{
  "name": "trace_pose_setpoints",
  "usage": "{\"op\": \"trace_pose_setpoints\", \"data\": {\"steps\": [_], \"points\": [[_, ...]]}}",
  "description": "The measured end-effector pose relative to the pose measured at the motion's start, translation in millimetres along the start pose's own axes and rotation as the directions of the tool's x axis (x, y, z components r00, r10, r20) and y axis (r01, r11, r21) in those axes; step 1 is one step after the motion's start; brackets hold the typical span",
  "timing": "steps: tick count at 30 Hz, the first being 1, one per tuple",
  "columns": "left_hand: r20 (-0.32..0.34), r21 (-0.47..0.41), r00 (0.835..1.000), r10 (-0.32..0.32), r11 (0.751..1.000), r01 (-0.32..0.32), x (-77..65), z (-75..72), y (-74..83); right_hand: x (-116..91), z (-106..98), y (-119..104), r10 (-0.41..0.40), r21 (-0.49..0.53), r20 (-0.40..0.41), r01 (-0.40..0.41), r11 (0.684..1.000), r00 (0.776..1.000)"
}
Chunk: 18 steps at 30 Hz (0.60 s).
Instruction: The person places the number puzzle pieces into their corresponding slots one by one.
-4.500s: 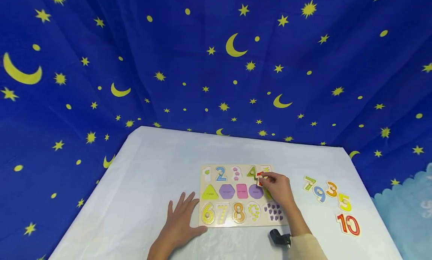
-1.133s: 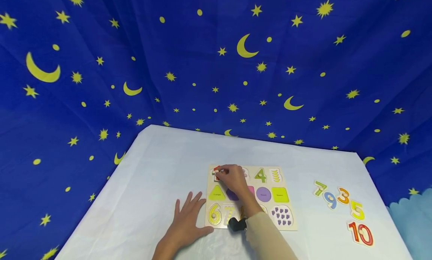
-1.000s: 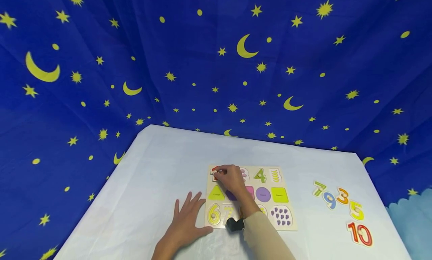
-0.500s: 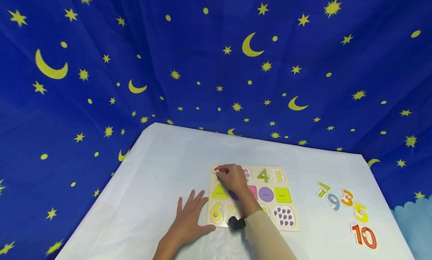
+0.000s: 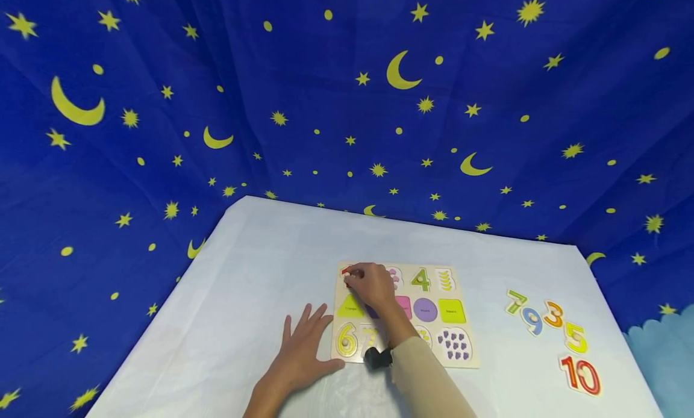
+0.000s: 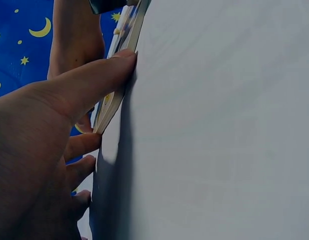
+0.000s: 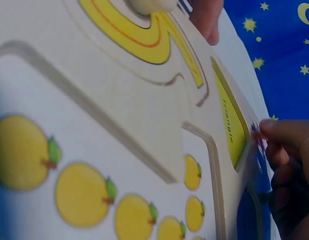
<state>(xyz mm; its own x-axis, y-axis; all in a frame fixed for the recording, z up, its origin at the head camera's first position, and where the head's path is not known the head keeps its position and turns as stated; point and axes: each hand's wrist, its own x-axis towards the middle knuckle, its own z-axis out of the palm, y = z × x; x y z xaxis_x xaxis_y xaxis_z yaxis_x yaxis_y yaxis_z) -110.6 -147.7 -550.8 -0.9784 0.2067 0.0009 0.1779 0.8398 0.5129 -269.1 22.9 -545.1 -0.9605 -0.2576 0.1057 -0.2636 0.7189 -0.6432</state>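
Note:
My right hand (image 5: 375,285) pinches a red number 1 puzzle piece (image 5: 344,272) at the upper left slot of a wooden number board (image 5: 470,362). Its fingers cover most of the piece. Flat on the table beside the board's left edge lies my left hand (image 5: 300,355), fingers spread. In the left wrist view its thumb (image 6: 102,80) and index fingertip meet the board's edge (image 6: 113,106). A green 4 (image 5: 420,280) and a yellow 6 (image 5: 347,342) sit in their slots. The right wrist view shows the slot with printed oranges (image 7: 82,195) close up.
Loose on the table right of the board lie a green 7 (image 5: 515,302), a blue 9 (image 5: 532,321), an orange 3 (image 5: 553,314), a yellow 5 (image 5: 576,338) and a red 10 (image 5: 580,374). A blue star-patterned curtain (image 5: 325,105) hangs behind the white table (image 5: 282,249).
My right hand has carried the red 1 from the board's upper right to its upper left slot, and stays there over the last second. The left hand keeps its place by the board.

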Motion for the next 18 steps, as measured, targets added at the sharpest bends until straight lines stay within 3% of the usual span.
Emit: {"op": "trace_pose_setpoints", "data": {"steps": [8, 18], "points": [[-0.018, 0.021, 1.000, 0.008, 1.000, -0.007, 1.1, 2.1, -0.6, -4, -8, 15, -0.017, 0.231, -0.006, 0.018, 0.973, 1.000], [-0.019, 0.015, 1.000, -0.007, 1.000, 0.008, 1.1, 2.2, 1.8, -22, -31, 28, 0.047, 0.387, 0.018, -0.050, 0.921, 0.999]]}}
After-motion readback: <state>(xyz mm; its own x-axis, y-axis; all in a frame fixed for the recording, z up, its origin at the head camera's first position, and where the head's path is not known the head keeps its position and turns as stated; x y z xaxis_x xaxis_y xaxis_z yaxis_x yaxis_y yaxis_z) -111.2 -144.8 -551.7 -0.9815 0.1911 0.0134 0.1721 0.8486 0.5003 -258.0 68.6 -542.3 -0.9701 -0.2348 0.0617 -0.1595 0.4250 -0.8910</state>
